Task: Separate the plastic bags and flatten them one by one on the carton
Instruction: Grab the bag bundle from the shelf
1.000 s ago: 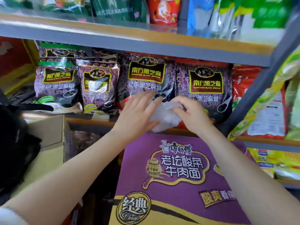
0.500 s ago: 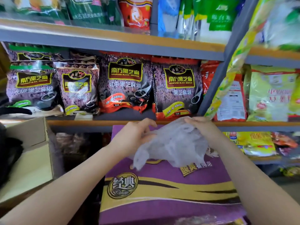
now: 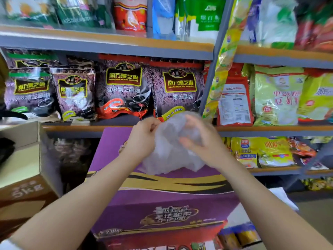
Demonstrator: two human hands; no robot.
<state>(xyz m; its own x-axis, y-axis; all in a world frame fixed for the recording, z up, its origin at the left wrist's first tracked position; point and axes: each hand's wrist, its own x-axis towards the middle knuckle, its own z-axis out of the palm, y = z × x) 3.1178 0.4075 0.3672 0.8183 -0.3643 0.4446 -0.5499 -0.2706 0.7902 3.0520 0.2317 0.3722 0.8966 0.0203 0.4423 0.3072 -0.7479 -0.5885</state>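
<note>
A crumpled bunch of thin clear plastic bags [image 3: 169, 150] hangs in the air between my two hands, just above the far end of a purple noodle carton [image 3: 162, 193]. My left hand [image 3: 144, 139] pinches the bunch at its upper left edge with curled fingers. My right hand [image 3: 200, 141] grips it from the right, and part of that hand shows blurred through the plastic. The lower edge of the plastic droops close to the carton top; whether it touches is unclear.
Shop shelves [image 3: 108, 44] stand right behind the carton, packed with purple sesame-paste bags [image 3: 124, 91] and yellow-green packs [image 3: 277, 98]. An open brown cardboard box [image 3: 23, 170] sits at the left. Boxed goods [image 3: 237, 235] lie below the carton's near right corner.
Both hands have lifted the plastic higher off the carton and drawn closer together, bunching it. The view has tilted so more of the carton's near side shows.
</note>
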